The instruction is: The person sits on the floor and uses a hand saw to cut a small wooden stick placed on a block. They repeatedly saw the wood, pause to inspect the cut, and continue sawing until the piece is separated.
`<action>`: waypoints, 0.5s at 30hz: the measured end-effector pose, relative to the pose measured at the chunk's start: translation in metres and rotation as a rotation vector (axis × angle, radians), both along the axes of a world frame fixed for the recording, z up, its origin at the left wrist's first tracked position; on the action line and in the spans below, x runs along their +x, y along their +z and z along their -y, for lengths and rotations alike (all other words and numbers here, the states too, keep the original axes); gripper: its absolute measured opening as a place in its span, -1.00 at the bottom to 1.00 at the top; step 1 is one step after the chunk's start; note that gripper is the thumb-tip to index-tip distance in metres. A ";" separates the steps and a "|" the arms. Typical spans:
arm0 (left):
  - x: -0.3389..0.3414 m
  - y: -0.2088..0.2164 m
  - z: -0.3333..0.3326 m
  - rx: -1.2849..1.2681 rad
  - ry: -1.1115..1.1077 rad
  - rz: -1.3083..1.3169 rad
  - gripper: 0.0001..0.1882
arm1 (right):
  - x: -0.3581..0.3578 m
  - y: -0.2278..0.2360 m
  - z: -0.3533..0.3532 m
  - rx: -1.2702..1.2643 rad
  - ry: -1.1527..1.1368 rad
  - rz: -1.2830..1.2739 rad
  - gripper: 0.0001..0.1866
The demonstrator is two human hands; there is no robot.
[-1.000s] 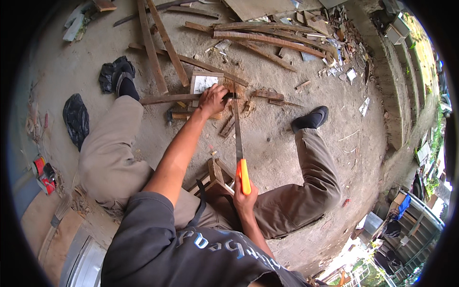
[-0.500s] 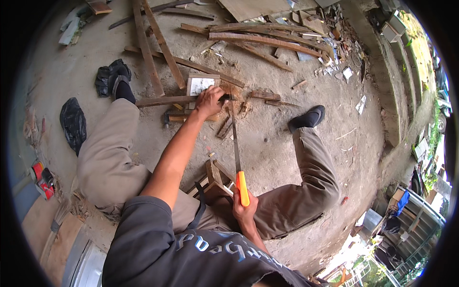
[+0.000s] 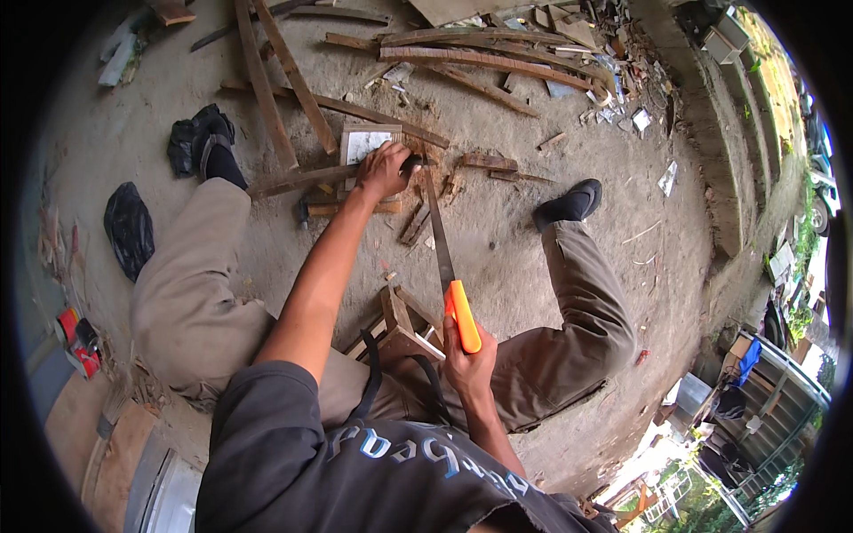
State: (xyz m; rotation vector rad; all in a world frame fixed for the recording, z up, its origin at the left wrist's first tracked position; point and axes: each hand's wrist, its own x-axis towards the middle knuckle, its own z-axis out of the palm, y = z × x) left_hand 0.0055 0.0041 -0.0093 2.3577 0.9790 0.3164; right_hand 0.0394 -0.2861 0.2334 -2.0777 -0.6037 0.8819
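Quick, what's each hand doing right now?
Left hand: closed over the wood.
Right hand: closed, holding the saw.

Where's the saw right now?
In the head view, the saw is just right of the middle: the right hand holds its handle, its blade reaches toward the left hand.

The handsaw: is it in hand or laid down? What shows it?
The handsaw is in hand: the right hand grips its orange handle, its blade pointing forward, near the left hand.
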 end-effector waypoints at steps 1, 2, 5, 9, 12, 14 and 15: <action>0.003 0.003 0.000 0.004 -0.014 -0.025 -0.69 | 0.002 0.000 0.000 -0.002 0.006 0.012 -0.75; 0.004 0.005 0.002 0.013 -0.029 -0.019 -0.64 | 0.003 -0.002 0.001 0.000 0.008 0.026 -0.75; -0.002 -0.003 0.007 0.179 -0.042 0.045 -0.45 | 0.002 -0.016 0.013 0.003 0.017 0.003 -0.77; -0.011 -0.011 0.008 0.278 0.084 0.088 -0.51 | 0.004 -0.010 0.009 0.038 -0.010 0.000 -0.75; -0.017 -0.015 0.018 0.188 0.087 0.111 -0.57 | 0.004 -0.009 0.010 0.034 -0.026 -0.010 -0.73; -0.019 -0.011 0.018 0.124 0.071 0.117 -0.60 | 0.000 -0.007 0.013 0.055 -0.009 -0.028 -0.71; -0.022 -0.009 0.016 0.094 0.061 0.115 -0.61 | -0.002 -0.010 0.015 0.058 0.002 -0.017 -0.72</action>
